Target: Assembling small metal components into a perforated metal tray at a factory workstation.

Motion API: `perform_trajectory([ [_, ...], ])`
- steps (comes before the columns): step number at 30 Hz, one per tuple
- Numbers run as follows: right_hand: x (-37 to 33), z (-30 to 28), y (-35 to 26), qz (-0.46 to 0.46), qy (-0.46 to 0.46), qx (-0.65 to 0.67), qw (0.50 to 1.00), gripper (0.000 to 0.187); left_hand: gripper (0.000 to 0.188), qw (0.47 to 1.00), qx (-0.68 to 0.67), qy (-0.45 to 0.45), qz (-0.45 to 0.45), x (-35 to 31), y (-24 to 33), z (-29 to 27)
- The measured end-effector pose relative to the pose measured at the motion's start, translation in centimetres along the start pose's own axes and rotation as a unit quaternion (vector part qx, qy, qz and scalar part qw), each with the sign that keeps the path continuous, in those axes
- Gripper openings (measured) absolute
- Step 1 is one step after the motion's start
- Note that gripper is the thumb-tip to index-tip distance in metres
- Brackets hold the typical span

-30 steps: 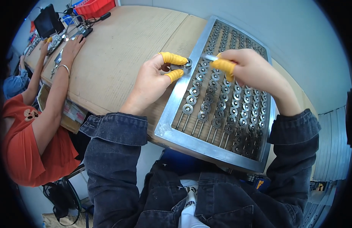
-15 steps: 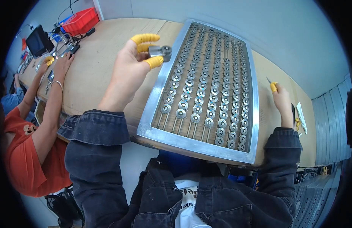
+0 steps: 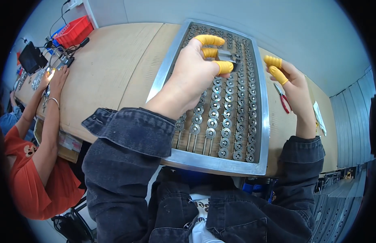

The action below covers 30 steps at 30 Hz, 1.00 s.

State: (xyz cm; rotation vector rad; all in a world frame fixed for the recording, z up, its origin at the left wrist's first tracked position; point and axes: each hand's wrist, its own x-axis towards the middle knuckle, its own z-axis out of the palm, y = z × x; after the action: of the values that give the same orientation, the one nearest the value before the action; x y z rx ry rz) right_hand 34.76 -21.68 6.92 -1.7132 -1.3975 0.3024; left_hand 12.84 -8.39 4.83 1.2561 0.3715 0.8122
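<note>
Swung over the tray, my left hand pinches a metal part, likely to clear discs; empty right hand curls loosely, three o'clock.

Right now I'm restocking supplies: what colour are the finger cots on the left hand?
Yellow finger cots on the left hand, clearest in the head view.

One left hand, one right hand, one frame

Centre: three yellow cots, one metal part, too many rings to number surely. Right: two cots showing, one pair of pliers. Left: a co-worker's two hands. Upper left: one red bin, one screen.
</note>
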Motion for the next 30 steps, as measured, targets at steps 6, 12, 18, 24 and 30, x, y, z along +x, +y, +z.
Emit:
perform_trajectory([
  [6, 1.3, 4.4, -2.9, -0.09, -0.039, 0.092, 0.991, 0.032, 0.047, 1.0, -0.017, 0.006, -0.016, -0.1, -2.3, -0.3],
  [12, 1.6, 5.9, -0.5, -0.021, -0.068, 0.098, 0.993, 0.033, 0.046, 1.0, -0.013, 0.013, -0.01, -0.6, -1.8, -0.6],
  [18, 1.7, 4.7, -0.4, 0.008, -0.039, 0.115, 0.993, 0.036, 0.046, 1.0, 0.004, -0.007, -0.023, -0.8, -1.5, -0.5],
  [24, 1.2, 5.5, -0.7, -0.071, -0.049, 0.092, 0.992, 0.036, 0.047, 0.999, 0.028, -0.016, -0.014, -0.8, -2.0, -0.5],
  [30, 1.1, 5.0, 1.0, -0.05, -0.01, 0.137, 0.989, 0.031, 0.049, 0.999, 0.035, -0.023, -0.009, -0.7, -1.9, -0.5],
])
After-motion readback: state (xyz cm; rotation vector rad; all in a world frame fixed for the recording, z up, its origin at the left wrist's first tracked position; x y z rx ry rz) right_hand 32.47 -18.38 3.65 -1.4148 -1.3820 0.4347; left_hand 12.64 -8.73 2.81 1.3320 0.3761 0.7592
